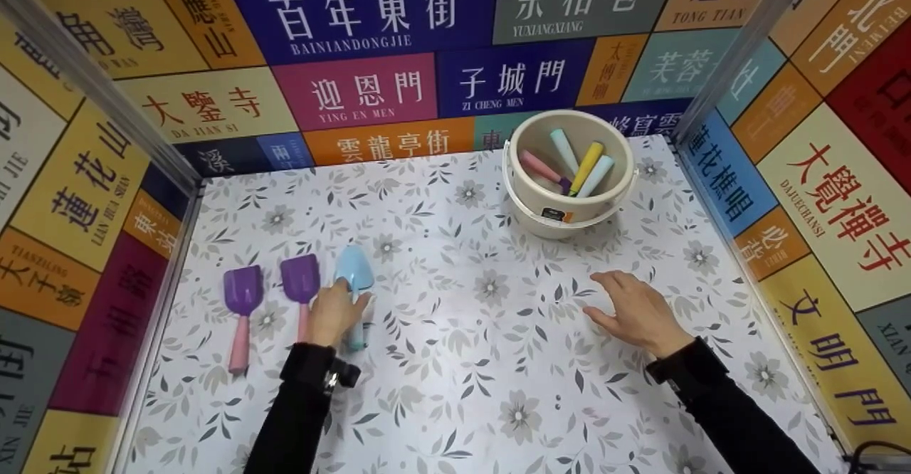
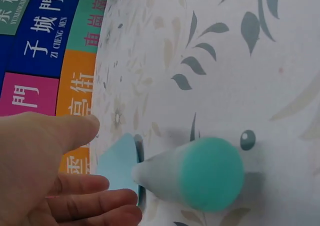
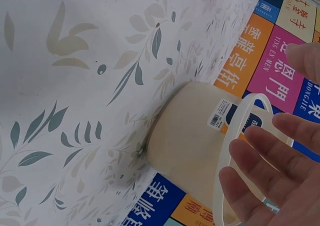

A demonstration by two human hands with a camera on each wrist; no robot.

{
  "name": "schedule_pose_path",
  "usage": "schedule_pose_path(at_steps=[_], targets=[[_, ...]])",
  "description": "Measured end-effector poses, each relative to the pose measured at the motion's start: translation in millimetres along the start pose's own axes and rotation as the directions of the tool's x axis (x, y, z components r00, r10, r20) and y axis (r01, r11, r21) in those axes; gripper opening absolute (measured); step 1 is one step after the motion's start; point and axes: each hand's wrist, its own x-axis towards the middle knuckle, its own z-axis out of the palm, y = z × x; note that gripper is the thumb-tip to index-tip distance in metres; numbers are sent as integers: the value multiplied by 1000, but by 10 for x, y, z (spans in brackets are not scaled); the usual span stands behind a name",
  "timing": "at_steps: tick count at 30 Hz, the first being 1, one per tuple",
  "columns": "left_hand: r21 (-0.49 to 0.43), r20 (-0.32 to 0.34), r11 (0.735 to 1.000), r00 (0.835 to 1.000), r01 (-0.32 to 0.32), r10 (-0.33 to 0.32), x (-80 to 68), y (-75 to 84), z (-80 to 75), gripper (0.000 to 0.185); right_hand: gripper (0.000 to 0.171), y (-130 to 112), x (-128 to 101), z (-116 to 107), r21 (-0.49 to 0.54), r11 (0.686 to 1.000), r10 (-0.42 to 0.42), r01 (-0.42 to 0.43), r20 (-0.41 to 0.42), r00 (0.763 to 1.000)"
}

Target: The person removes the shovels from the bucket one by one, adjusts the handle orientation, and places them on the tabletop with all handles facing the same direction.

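Observation:
My left hand (image 1: 334, 315) hovers over a light blue toy shovel (image 1: 357, 264) lying on the patterned cloth, its fingers partly covering the shaft. In the left wrist view the thumb is stretched out and the fingers are loosely bent beside the shovel's handle (image 2: 207, 173), not wrapped round it. Left of that hand are two purple-bladed toy shovels with pink handles, one close by (image 1: 299, 278) and one farther out (image 1: 243, 289). My right hand (image 1: 637, 314) is held with fingers spread, in front of a cream bucket (image 1: 534, 195), and holds nothing.
Several handles stick up inside the bucket, among them a yellow handle (image 1: 586, 164) and a pink handle (image 1: 541, 166). The bucket's white carrying handle (image 3: 232, 151) hangs down its front. Panels with printed signs (image 1: 356, 93) wall in the table's back and both sides.

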Motion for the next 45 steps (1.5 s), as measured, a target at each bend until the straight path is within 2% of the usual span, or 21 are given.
schedule_pose_path(at_steps=[5, 8, 10, 13, 16, 18, 20, 22, 27, 32, 34, 37, 41, 45], targets=[[-32, -62, 992, 990, -126, 124, -124, 103, -84, 44, 53, -1, 9, -5, 3, 1000, -1, 1, 2, 1000], [-48, -91, 976, 974, -211, 206, -218, 172, -131, 45, 53, -2, 17, -4, 4, 1000, -1, 1, 3, 1000], [-43, -110, 962, 958, -270, 264, -282, 209, -151, 45, 53, -9, 23, -6, 0, 1000, -1, 1, 3, 1000], [-10, -129, 934, 927, -356, 352, -375, 254, -171, 47, 53, -16, 29, -5, 0, 1000, 1, -1, 5, 1000], [40, -147, 896, 884, -443, 444, -447, 280, -176, 51, 53, -28, 37, -8, 2, 1000, 3, -3, 5, 1000], [77, -166, 863, 848, -499, 504, -484, 284, -171, 53, 52, -34, 41, -5, 4, 1000, -5, 5, -5, 1000], [108, -181, 837, 817, -537, 548, -523, 288, -164, 53, 52, -37, 45, 0, 1, 1000, -14, 14, -13, 1000], [138, -191, 816, 794, -561, 578, -567, 291, -154, 54, 52, -39, 48, 4, 0, 1000, -18, 18, -14, 1000], [233, -186, 773, 754, -590, 631, -653, 311, -125, 59, 52, -43, 63, -3, 4, 1000, -12, 12, 4, 1000], [353, -177, 725, 718, -592, 673, -692, 308, -77, 59, 53, -51, 86, -36, 9, 1000, -16, 16, 5, 1000], [379, -176, 713, 710, -590, 682, -701, 304, -60, 59, 53, -56, 102, -51, 9, 1000, -24, 24, 1, 1000], [382, -176, 709, 706, -593, 686, -710, 301, -50, 59, 52, -56, 134, -75, 0, 999, -43, 43, -8, 999], [360, -175, 717, 712, -597, 680, -722, 304, -60, 61, 52, -43, 206, -149, -15, 997, -70, 69, -15, 997], [337, -172, 726, 719, -599, 673, -749, 313, -77, 63, 53, -3, 356, -329, -31, 995, -96, 95, -18, 995]])
